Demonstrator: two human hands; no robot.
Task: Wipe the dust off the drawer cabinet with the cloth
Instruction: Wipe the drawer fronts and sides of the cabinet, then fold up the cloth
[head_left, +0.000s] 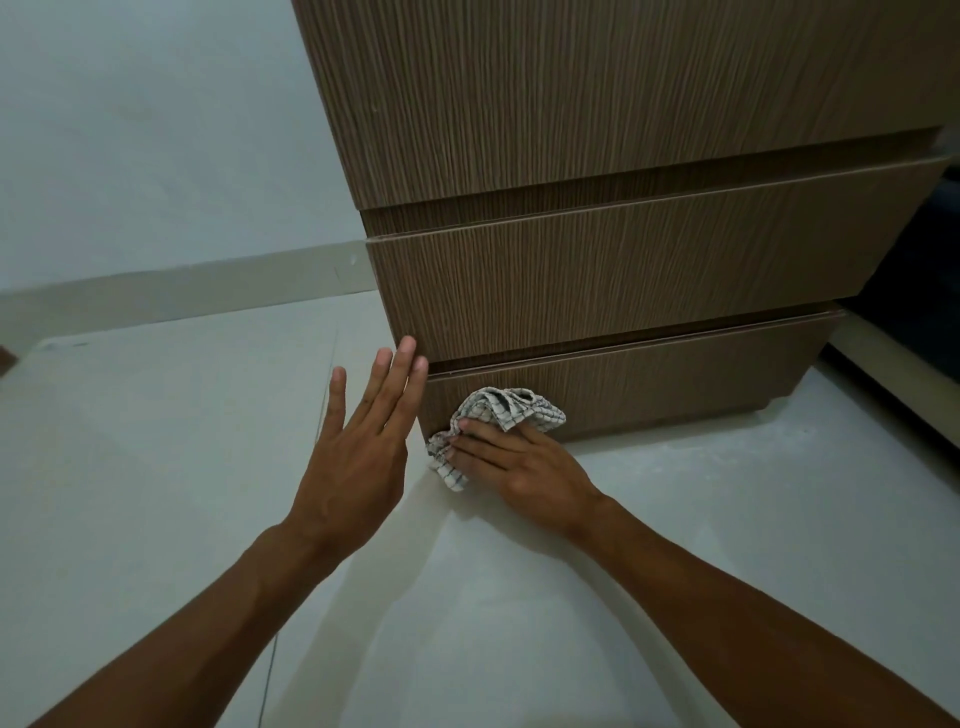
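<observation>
Left hand flat, fingers spread, tips at drawer cabinet corner. Right hand presses crumpled checked cloth vs bottom drawer front, cloth's long axis running diag.

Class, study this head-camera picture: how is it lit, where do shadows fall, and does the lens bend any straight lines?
Head view: dim, even light with no glare; soft shadows under the right hand and cloth on the floor; dark gaps between the drawer fronts of the cabinet; wide-angle lens makes the cabinet's edges lean and splay; left hand sharp.
</observation>
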